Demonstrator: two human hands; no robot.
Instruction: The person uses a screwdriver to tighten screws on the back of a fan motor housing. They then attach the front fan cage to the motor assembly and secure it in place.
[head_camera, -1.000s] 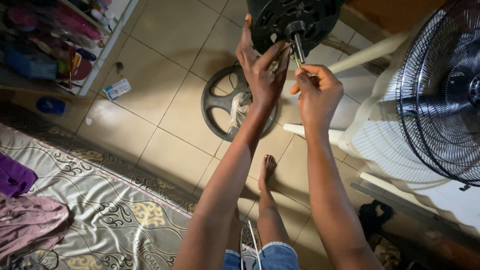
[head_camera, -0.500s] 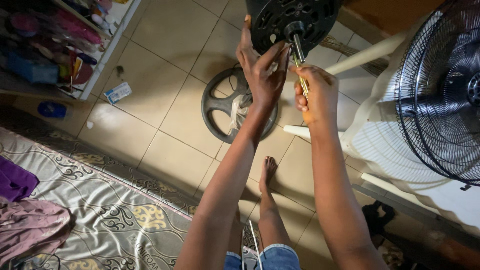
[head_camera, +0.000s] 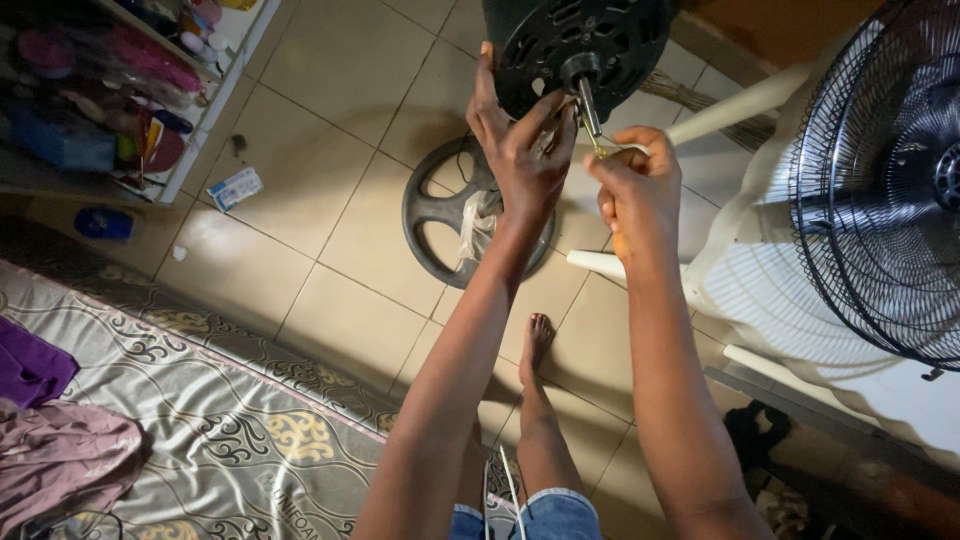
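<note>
A black round fan motor housing (head_camera: 585, 45) with a metal shaft (head_camera: 588, 105) is held up at the top of the view. My left hand (head_camera: 520, 140) grips its lower left edge, fingers spread over the vents. My right hand (head_camera: 635, 190) is closed around a yellow-handled screwdriver (head_camera: 603, 152), whose tip points up at the housing just beside the shaft. Below the hands, on the tiled floor, lies the grey round fan base (head_camera: 455, 210) with a cord and white rag on it.
A black wire fan guard (head_camera: 885, 190) rests on a white plastic chair (head_camera: 770, 260) at right. A patterned mattress (head_camera: 200, 410) with purple clothes lies lower left. A cluttered shelf (head_camera: 110, 90) stands upper left. My bare foot (head_camera: 535, 340) is on the tiles.
My right hand shifted its grip on the screwdriver and moved slightly down and right; the housing tilted a little left. My left hand stays on the housing.
</note>
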